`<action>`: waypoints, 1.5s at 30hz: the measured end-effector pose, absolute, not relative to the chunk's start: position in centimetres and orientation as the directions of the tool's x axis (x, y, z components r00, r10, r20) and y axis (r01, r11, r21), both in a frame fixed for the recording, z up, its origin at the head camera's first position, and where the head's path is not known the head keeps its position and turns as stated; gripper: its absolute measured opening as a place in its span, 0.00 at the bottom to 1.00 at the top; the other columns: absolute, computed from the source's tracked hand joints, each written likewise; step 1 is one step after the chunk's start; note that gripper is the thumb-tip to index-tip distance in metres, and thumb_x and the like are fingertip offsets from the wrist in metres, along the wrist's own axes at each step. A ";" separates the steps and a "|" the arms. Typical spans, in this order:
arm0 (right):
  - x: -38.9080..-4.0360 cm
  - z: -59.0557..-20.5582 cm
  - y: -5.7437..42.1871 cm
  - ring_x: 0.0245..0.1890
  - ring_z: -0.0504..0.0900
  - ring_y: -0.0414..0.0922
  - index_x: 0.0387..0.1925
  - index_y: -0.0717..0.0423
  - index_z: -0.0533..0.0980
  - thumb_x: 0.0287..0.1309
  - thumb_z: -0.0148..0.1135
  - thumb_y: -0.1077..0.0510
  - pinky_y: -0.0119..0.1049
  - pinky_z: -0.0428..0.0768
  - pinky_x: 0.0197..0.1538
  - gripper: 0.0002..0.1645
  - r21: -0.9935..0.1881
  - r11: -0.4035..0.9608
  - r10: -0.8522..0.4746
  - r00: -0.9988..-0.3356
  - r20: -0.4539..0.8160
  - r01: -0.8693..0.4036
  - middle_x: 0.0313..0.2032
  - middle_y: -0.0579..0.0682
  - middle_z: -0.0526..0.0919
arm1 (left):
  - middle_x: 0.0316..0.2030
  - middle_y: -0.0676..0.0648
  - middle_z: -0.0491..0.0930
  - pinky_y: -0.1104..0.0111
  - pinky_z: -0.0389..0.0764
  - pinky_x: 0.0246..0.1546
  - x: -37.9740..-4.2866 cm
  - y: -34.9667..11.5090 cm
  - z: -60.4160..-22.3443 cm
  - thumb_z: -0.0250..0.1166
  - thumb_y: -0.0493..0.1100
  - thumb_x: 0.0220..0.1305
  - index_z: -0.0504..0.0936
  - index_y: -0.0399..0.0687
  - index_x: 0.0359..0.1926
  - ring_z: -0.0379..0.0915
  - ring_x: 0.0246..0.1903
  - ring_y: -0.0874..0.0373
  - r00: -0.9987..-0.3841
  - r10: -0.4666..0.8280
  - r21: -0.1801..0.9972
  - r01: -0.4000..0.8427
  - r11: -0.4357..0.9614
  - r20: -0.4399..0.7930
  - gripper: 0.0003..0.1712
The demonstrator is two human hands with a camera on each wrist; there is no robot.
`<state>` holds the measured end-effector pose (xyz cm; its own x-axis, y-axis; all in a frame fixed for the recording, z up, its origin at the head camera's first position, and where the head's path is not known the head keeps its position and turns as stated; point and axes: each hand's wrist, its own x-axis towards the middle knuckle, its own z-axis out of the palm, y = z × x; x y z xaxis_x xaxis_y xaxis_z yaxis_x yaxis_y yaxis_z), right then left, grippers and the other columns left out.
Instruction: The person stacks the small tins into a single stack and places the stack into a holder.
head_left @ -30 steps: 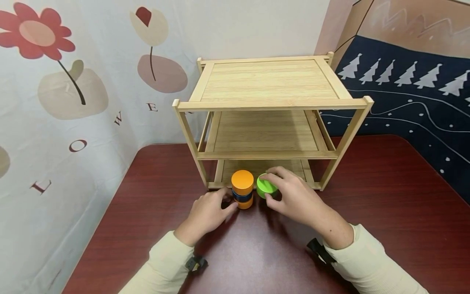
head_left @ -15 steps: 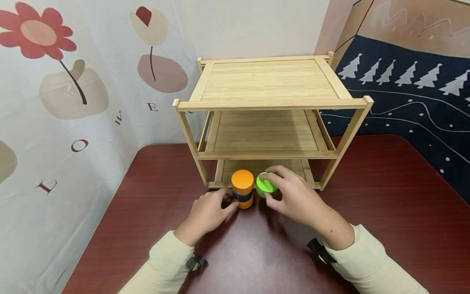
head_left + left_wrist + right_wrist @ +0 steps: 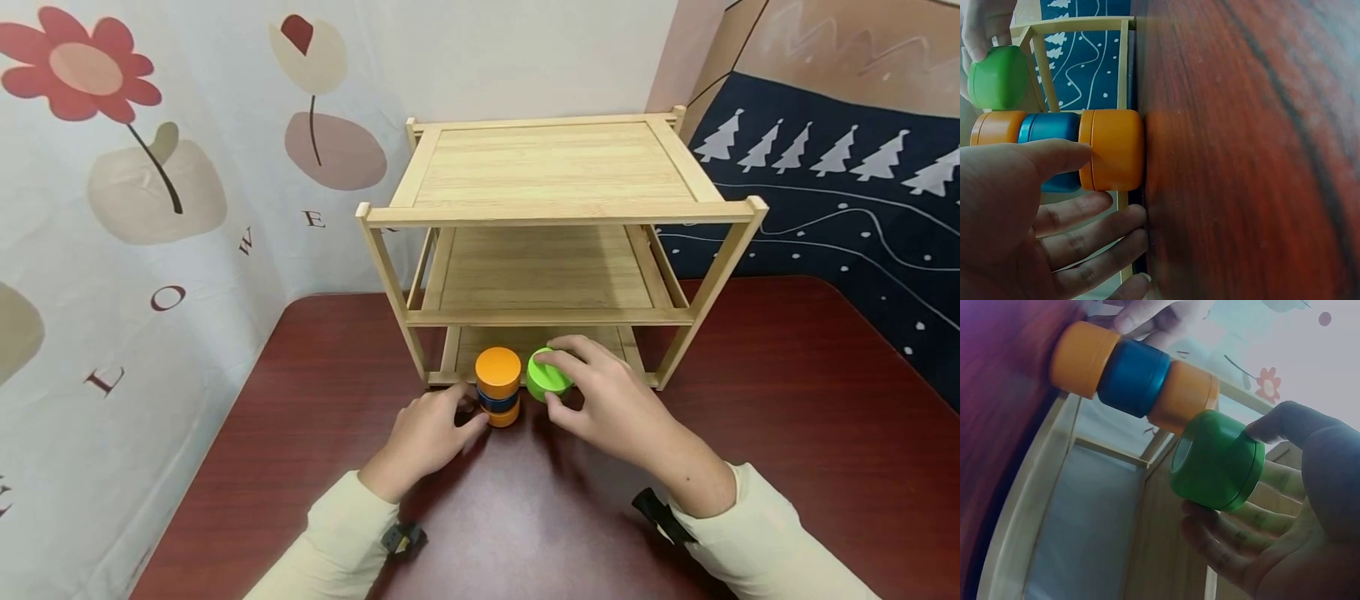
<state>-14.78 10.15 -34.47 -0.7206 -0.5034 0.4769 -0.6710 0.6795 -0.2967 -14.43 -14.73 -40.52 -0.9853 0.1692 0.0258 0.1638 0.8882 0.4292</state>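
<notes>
Three round lidded jars stand stacked on the table in the head view: an orange top jar, a dark blue jar and an orange bottom jar. Left of the stack is my left hand. Its thumb lies against the bottom jar in the left wrist view, with the other fingers loosely extended beside the stack. My right hand grips a green jar by its sides between thumb and fingers. The right wrist view shows the green jar held off the table, close to the top jar.
Just behind the jars stands a three-tier wooden rack, its lowest shelf near the stack. The dark red table lies beneath. A printed cloth hangs on the left, another with white trees on the right.
The green jar has risen very slightly in my right hand. My left hand and the stack keep their places; the whole head view has shifted a little to the right.
</notes>
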 end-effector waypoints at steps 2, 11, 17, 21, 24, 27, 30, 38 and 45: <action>-14.7 -34.3 10.1 0.47 0.82 0.49 0.54 0.50 0.80 0.52 0.71 0.56 0.42 0.82 0.44 0.24 -0.294 0.674 -0.505 -0.713 0.487 -0.678 0.55 0.53 0.79 | 0.41 0.57 0.87 0.51 0.80 0.37 -14.4 -14.7 -40.5 0.67 0.57 0.64 0.82 0.58 0.49 0.85 0.41 0.53 -0.985 0.169 0.432 0.165 0.886 0.031 0.16; -14.6 -33.8 10.0 0.48 0.82 0.50 0.54 0.51 0.80 0.52 0.71 0.57 0.43 0.82 0.45 0.24 -0.286 0.660 -0.515 -0.696 0.500 -0.694 0.55 0.54 0.79 | 0.40 0.57 0.87 0.52 0.80 0.34 -14.4 -14.8 -40.6 0.67 0.56 0.64 0.82 0.58 0.48 0.85 0.39 0.52 -0.984 0.175 0.424 0.176 0.888 0.041 0.15; -14.7 -33.4 9.9 0.48 0.82 0.50 0.54 0.51 0.80 0.53 0.71 0.57 0.42 0.82 0.44 0.25 -0.274 0.651 -0.527 -0.681 0.509 -0.708 0.55 0.54 0.79 | 0.40 0.57 0.87 0.52 0.80 0.35 -14.5 -14.8 -40.5 0.67 0.56 0.64 0.82 0.58 0.49 0.85 0.39 0.52 -0.983 0.175 0.427 0.178 0.887 0.045 0.16; -14.7 -33.2 9.8 0.47 0.82 0.50 0.54 0.51 0.80 0.52 0.71 0.57 0.42 0.82 0.43 0.25 -0.265 0.644 -0.531 -0.670 0.519 -0.717 0.55 0.54 0.79 | 0.40 0.57 0.87 0.52 0.80 0.35 -14.4 -14.8 -40.4 0.67 0.56 0.64 0.82 0.58 0.49 0.85 0.39 0.52 -0.983 0.177 0.427 0.179 0.887 0.044 0.16; -14.8 -33.1 9.7 0.47 0.82 0.50 0.54 0.51 0.80 0.52 0.70 0.58 0.41 0.82 0.42 0.25 -0.261 0.642 -0.533 -0.664 0.525 -0.721 0.55 0.54 0.79 | 0.39 0.57 0.87 0.52 0.80 0.34 -14.4 -14.9 -40.4 0.67 0.56 0.64 0.82 0.57 0.48 0.85 0.38 0.52 -0.983 0.180 0.424 0.181 0.888 0.043 0.16; -14.8 -32.9 9.6 0.47 0.82 0.49 0.54 0.51 0.80 0.52 0.70 0.58 0.41 0.82 0.42 0.24 -0.254 0.637 -0.535 -0.654 0.535 -0.728 0.55 0.54 0.80 | 0.39 0.56 0.87 0.52 0.80 0.35 -14.4 -14.8 -40.3 0.68 0.55 0.64 0.82 0.57 0.48 0.85 0.38 0.52 -0.983 0.181 0.423 0.181 0.888 0.041 0.15; -14.9 -32.8 9.5 0.48 0.82 0.49 0.53 0.52 0.80 0.52 0.70 0.59 0.42 0.82 0.43 0.24 -0.250 0.626 -0.535 -0.640 0.552 -0.739 0.54 0.55 0.80 | 0.39 0.56 0.87 0.52 0.80 0.35 -14.4 -14.9 -40.3 0.67 0.55 0.64 0.83 0.57 0.48 0.85 0.38 0.52 -0.983 0.182 0.425 0.180 0.887 0.035 0.15; -14.9 -32.2 8.9 0.49 0.82 0.50 0.53 0.52 0.80 0.52 0.69 0.58 0.43 0.82 0.45 0.24 -0.250 0.614 -0.537 -0.628 0.564 -0.749 0.54 0.54 0.80 | 0.38 0.56 0.87 0.53 0.80 0.34 -14.5 -14.9 -40.5 0.68 0.55 0.64 0.82 0.57 0.47 0.84 0.37 0.53 -0.981 0.191 0.425 0.192 0.885 0.045 0.14; -15.0 -32.0 8.4 0.48 0.82 0.50 0.54 0.51 0.80 0.53 0.69 0.58 0.43 0.82 0.46 0.24 -0.247 0.607 -0.551 -0.623 0.555 -0.756 0.54 0.53 0.80 | 0.38 0.57 0.86 0.53 0.80 0.34 -14.5 -14.9 -40.5 0.68 0.56 0.64 0.82 0.58 0.47 0.84 0.36 0.53 -0.980 0.194 0.426 0.198 0.883 0.053 0.14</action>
<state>-15.03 8.41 -32.02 -0.6234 -0.5508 0.5549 -0.7557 0.6067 -0.2468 -14.46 -14.94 -40.48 -0.9796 0.1938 0.0534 0.1979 0.8828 0.4260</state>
